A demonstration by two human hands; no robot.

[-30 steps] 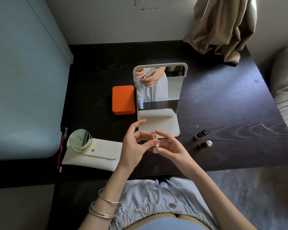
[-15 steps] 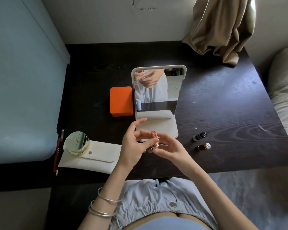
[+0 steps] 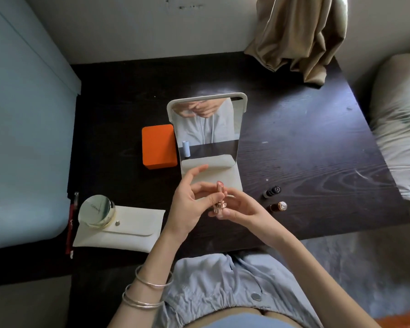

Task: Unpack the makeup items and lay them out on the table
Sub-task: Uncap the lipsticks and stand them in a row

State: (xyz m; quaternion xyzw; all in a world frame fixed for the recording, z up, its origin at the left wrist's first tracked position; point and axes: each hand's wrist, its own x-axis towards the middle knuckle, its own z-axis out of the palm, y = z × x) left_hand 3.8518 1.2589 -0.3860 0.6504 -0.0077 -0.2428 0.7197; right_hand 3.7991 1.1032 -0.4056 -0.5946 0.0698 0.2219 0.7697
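Lipstick (image 3: pixel 219 194) stands nearly upright between the two hands, its pink tip pointing away toward the mirror (image 3: pixel 207 129) and its gold base nearest the body, held above the near middle of the bench (image 3: pixel 317 143). The left hand (image 3: pixel 189 204) pinches the tube with thumb and a finger, the other fingers spread loose; the right hand (image 3: pixel 243 209) cups the base from the right with curled fingers. Open bench lies just to the right, where two small bottles (image 3: pixel 275 198) rest on their sides, so the right hand looks the nearer one for setting it down. A pouch (image 3: pixel 128 229) with a compact (image 3: pixel 97 210) on it lies to the left.
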